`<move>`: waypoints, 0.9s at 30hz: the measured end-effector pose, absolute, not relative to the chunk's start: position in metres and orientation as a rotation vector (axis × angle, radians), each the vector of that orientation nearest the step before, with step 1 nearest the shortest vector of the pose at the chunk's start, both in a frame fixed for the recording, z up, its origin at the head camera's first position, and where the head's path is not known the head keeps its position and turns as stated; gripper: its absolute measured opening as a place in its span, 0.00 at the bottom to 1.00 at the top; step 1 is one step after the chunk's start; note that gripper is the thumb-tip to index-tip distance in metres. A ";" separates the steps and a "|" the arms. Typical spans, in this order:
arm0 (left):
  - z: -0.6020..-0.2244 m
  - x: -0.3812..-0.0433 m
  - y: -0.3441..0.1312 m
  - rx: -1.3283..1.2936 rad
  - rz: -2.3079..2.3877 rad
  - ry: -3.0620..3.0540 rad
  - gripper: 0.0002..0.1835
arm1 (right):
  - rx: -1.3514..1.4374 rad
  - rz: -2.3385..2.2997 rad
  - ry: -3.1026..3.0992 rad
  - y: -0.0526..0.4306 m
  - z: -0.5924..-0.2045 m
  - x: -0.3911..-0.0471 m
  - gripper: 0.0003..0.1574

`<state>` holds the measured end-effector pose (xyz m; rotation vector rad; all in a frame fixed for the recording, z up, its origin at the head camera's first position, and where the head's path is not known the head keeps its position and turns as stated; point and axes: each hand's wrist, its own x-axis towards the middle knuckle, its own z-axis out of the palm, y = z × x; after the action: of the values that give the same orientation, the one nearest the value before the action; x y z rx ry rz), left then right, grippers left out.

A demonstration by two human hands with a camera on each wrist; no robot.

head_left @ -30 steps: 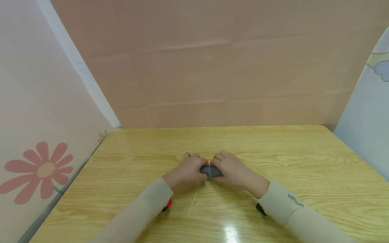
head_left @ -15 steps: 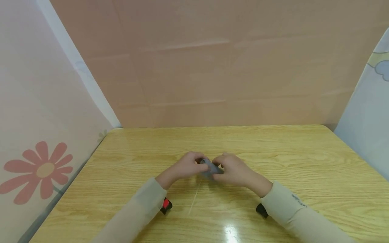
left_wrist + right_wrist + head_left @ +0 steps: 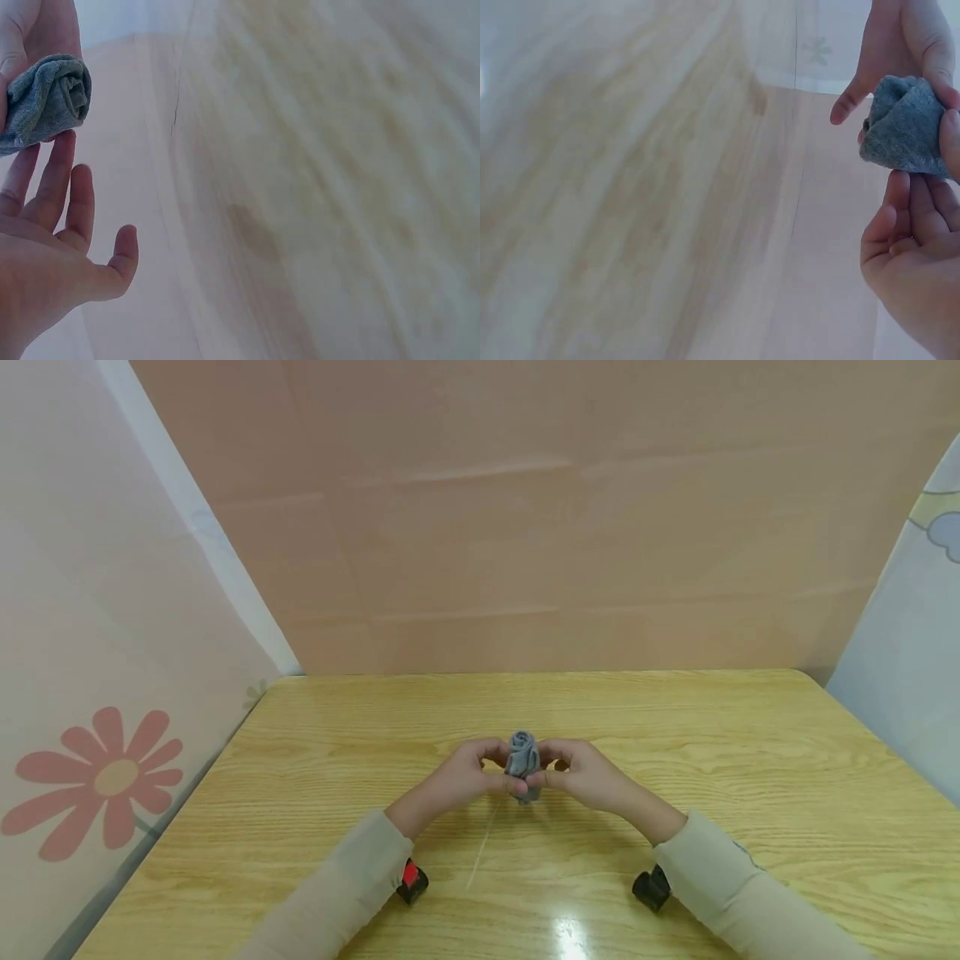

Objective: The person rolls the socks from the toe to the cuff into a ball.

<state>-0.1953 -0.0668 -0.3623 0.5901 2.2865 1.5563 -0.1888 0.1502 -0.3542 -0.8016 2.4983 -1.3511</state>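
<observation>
A small rolled-up grey cloth (image 3: 522, 756) is held upright between both hands over the middle of the table, its spiral end facing up. My left hand (image 3: 465, 777) pinches it from the left, with the thumb across the near side. From the right, my right hand (image 3: 588, 777) pinches it the same way, and the two thumbs nearly meet. In the left wrist view the coiled end of the cloth (image 3: 75, 90) shows, with spread fingers (image 3: 56, 184) below it. The right wrist view shows a folded flap on the cloth (image 3: 907, 124).
The wood-grain table (image 3: 337, 718) runs back to a plain brownish sheet (image 3: 525, 527). A wall with a printed flower (image 3: 112, 777) stands at the left. Black wrist devices (image 3: 651, 889) hang under both sleeves, close above the tabletop.
The grey cloth, earlier lying low and mostly covered by both hands, has been turned upright, so its spiral end shows. Both wrists have turned and the thumbs now lie on the near side.
</observation>
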 end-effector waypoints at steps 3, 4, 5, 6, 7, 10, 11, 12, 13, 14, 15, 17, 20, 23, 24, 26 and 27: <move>-0.363 -0.195 -0.067 0.605 1.599 2.244 0.13 | -0.786 -1.395 2.462 0.151 -0.354 -0.188 0.20; -0.363 -0.195 -0.068 0.610 1.611 2.223 0.13 | -0.781 -1.409 2.451 0.151 -0.354 -0.188 0.20; -0.363 -0.195 -0.068 0.615 1.616 2.207 0.12 | -0.781 -1.424 2.440 0.151 -0.355 -0.187 0.20; -0.363 -0.195 -0.069 0.620 1.622 2.189 0.12 | -0.782 -1.436 2.431 0.151 -0.355 -0.187 0.20; -0.363 -0.195 -0.070 0.624 1.625 2.171 0.12 | -0.783 -1.447 2.424 0.152 -0.355 -0.187 0.20; -0.362 -0.195 -0.072 0.627 1.617 2.136 0.12 | -0.784 -1.474 2.402 0.153 -0.356 -0.187 0.19; -0.361 -0.196 -0.072 0.636 1.610 2.142 0.12 | -0.784 -1.479 2.397 0.153 -0.356 -0.187 0.19; -0.361 -0.196 -0.073 0.640 1.602 2.148 0.12 | -0.783 -1.482 2.393 0.153 -0.357 -0.188 0.19; -0.361 -0.196 -0.073 0.645 1.592 2.162 0.12 | -0.782 -1.484 2.390 0.154 -0.357 -0.188 0.19; -0.361 -0.195 -0.073 0.650 1.583 2.179 0.12 | -0.782 -1.486 2.387 0.154 -0.357 -0.188 0.19; -0.361 -0.195 -0.073 0.655 1.579 2.199 0.12 | -0.782 -1.488 2.384 0.154 -0.357 -0.188 0.20; -0.361 -0.194 -0.072 0.666 1.563 2.246 0.11 | -0.791 -1.490 2.387 0.154 -0.357 -0.188 0.21; -0.361 -0.192 -0.070 0.699 1.544 2.304 0.10 | -0.778 -1.495 2.405 0.153 -0.358 -0.187 0.22; -0.360 -0.190 -0.069 0.727 1.545 2.350 0.11 | -0.751 -1.541 2.424 0.152 -0.357 -0.186 0.23; -0.360 -0.190 -0.068 0.739 1.548 2.371 0.12 | -0.730 -1.562 2.430 0.152 -0.356 -0.185 0.24; -0.360 -0.189 -0.067 0.768 1.568 2.410 0.13 | -0.700 -1.608 2.443 0.151 -0.355 -0.183 0.23; -0.360 -0.188 -0.066 0.788 1.575 2.438 0.13 | -0.688 -1.627 2.453 0.151 -0.354 -0.182 0.23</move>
<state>-0.1882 -0.0661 -0.3599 0.7878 2.4379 1.5751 -0.1823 0.1505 -0.3539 -0.6883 2.4527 -1.6266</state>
